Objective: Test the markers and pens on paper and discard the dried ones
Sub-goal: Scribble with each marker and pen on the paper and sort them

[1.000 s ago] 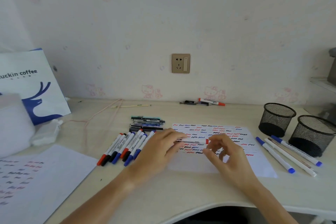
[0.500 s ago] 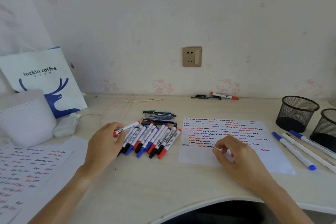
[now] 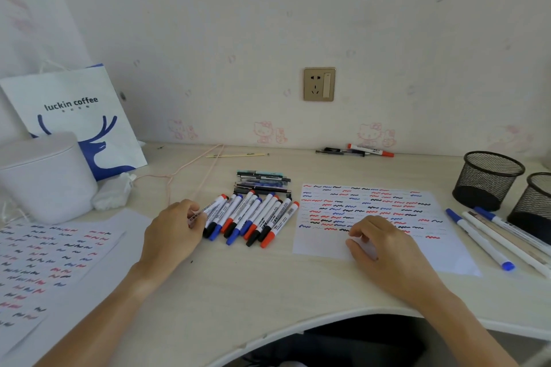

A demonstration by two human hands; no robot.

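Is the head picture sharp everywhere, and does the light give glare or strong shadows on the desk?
Head view: soft, even daylight, no glare; only faint shadows under the left hand and right hand. The white scribbled test sheet reads clearly; wide-angle distortion bends the pale wooden desk edge, and the corners blur.

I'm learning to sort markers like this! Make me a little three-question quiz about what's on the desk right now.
1. True or false: the left hand holds a marker at the left end of the row of markers.
2. What lies under the right hand? A) a test paper covered in squiggles B) a notebook C) a towel
3. Fill in: the two black mesh pen cups stand on the ____ side of the desk.

Key: 1 true. 2 A. 3 right.
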